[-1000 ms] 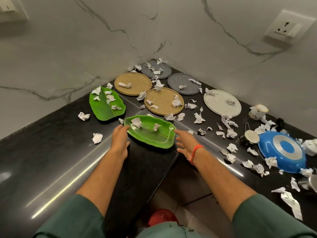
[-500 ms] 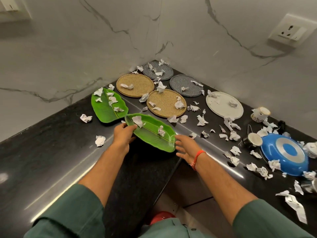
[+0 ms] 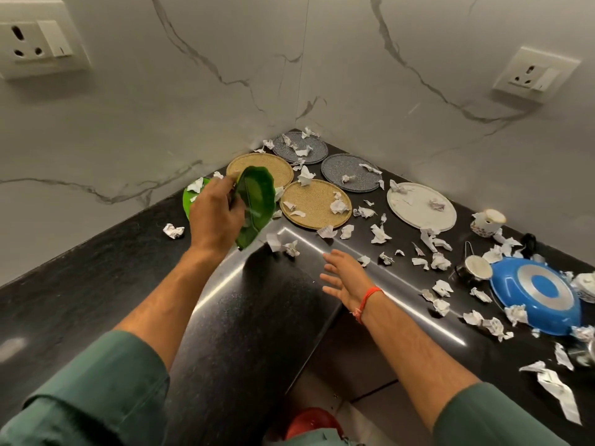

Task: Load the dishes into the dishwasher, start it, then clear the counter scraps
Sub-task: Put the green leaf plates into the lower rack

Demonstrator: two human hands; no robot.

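green plate lifted and tilted, gripped by left hand, right hand spread

A second ago the green leaf-shaped plate lies flat on the table with both hands at its ends and two paper scraps on it. Now the left hand alone grips it, lifted off the table and tipped up steeply on edge, in front of the round woven plates. The scraps are off it: two crumpled paper scraps sit just below its lower tip, whether falling or on the table cannot be told. The right hand has let go and hovers apart from the plate, fingers spread and holding nothing.
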